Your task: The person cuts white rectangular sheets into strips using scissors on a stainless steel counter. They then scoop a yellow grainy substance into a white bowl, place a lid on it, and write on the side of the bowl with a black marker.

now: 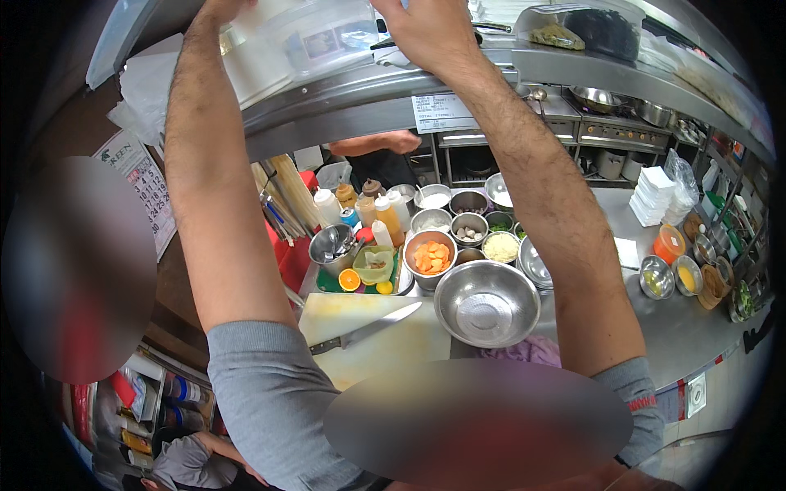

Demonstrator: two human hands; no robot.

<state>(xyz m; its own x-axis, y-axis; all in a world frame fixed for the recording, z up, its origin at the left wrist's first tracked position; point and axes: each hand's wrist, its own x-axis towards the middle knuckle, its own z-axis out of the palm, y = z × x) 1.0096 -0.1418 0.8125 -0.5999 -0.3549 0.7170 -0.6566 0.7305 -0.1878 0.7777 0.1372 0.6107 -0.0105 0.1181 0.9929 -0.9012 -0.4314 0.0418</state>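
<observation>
Both my arms reach up to a steel overhead shelf. My left hand is cut off at the top edge, beside a white sheet or container, and its fingers are mostly hidden. My right hand is at the shelf edge, partly cut off, right of a clear plastic container and over some dark-handled items. Below, a knife lies on a white cutting board. An empty steel bowl stands right of it, behind a purple cloth. Sliced carrots fill a smaller bowl.
Squeeze bottles, a halved orange and several ingredient bowls crowd the counter. White containers are stacked at right. Another person's arm shows across the counter; a person is at lower left. A stove stands behind.
</observation>
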